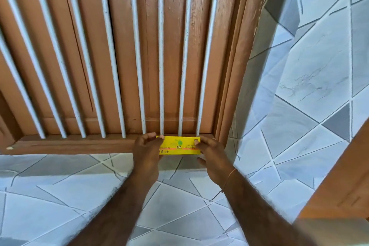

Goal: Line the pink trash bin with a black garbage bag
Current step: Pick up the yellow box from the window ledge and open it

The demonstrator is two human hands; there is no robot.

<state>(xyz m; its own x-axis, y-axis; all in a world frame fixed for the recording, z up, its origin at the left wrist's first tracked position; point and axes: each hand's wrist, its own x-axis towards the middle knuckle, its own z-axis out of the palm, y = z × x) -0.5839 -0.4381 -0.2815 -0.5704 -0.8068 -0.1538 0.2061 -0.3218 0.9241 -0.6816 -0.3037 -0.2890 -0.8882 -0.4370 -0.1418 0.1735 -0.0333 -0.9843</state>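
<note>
Fingers [153, 139] of the left hand [146, 151] curled round the left end of a flat yellow packet [179, 145], thumb side toward the camera, while the right hand [210, 152] pinched the packet's right end between its upper fingers and thumb, with one lower finger hanging loose beneath it. Both hands grasped the packet at once, holding it level and lengthwise just in front of the wooden sill [75, 144] of a window. The packet bore green and red printing with the word "bin" near its middle; the smaller text was too blurred to read. Whether it held garbage bags could not be told from the packet alone. Behind it stood pale vertical bars [161, 56] set into the sill, backed by closed brown wooden shutters [173, 50]. Grey-and-white tiles [311, 70] with angular lines covered the wall right of the window and below the sill. A thin thread band [229, 177] circled the right wrist
</note>
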